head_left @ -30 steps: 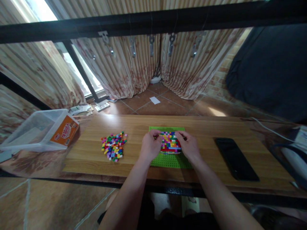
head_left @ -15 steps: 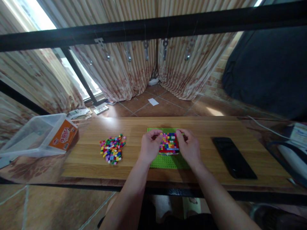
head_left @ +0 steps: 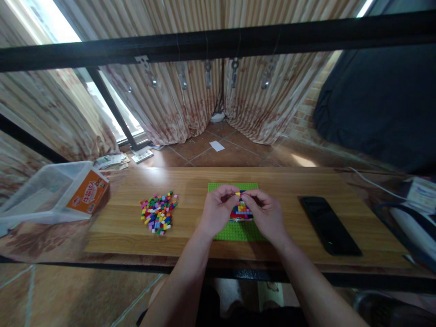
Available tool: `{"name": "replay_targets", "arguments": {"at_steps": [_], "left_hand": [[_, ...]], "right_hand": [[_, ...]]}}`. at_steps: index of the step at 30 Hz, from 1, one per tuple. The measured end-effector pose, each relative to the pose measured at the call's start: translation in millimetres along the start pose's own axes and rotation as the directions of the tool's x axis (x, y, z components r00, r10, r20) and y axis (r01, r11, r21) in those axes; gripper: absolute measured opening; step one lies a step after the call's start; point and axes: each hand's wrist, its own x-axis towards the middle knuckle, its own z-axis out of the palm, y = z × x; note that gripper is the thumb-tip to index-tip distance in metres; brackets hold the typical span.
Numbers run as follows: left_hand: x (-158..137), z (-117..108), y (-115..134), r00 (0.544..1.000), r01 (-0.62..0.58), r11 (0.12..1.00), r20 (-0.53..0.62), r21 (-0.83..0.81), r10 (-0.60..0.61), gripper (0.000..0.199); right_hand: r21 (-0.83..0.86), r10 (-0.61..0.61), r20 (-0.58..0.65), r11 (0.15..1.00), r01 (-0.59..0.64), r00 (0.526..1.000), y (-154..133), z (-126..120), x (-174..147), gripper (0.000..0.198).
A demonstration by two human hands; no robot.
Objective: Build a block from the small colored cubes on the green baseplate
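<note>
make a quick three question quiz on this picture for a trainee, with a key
1. What colour is the studded plate beneath the brick build?
2. True or false: the loose bricks lie between the tub and the left hand.
3. Which lies to the right of the right hand: (a) tub, (b) loose bricks, (c) phone?

Key: 1. Green. 2. True. 3. c.
</note>
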Motion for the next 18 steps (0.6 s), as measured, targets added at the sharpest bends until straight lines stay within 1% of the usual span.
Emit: {"name": "replay_targets", "arguments": {"at_steps": [4,8,11,12,14,16,18], "left_hand": [[-1,0,1,1.000,-0.001,1.000,0.018,0.007,0.001,0.009],[-2,-1,1,0.999,0.027,1.000,0.035,-0.016,-0.027,0.012],[-2,-1,2,0.997,0.053,0.998,0.056,-0.038,-0.051,0.012],[-2,-1,1,0.997,0.058,0.997,0.053,-0.041,-0.056,0.012],[0,-2,0,0.998,0.059,0.998,0.015,-0.032,-0.059,0.011],[3,-4,-2,0.997,0.050,0.999,-0.063,-0.016,-0.051,0.010],[6,-7,-5,0.988,0.040,0.999,-0.149,0.003,-0.039,0.010]], "right_hand": [[0.088,0.052,0.036,0.995,-0.055,0.998,1,-3,0,0.018],[0.181,0.096,0.065,0.978,-0.107,0.993,2,-5,0,0.018],[0.217,0.122,0.068,0.967,-0.134,0.990,2,-9,2,0.019],[0.213,0.131,0.048,0.967,-0.139,0.990,3,-11,4,0.019],[0.169,0.150,-0.030,0.975,-0.143,0.988,5,-17,7,0.019],[0.085,0.156,-0.126,0.986,-0.146,0.980,9,-25,11,0.020],[-0.014,0.147,-0.171,0.988,-0.152,0.974,14,-34,14,0.023]]}}
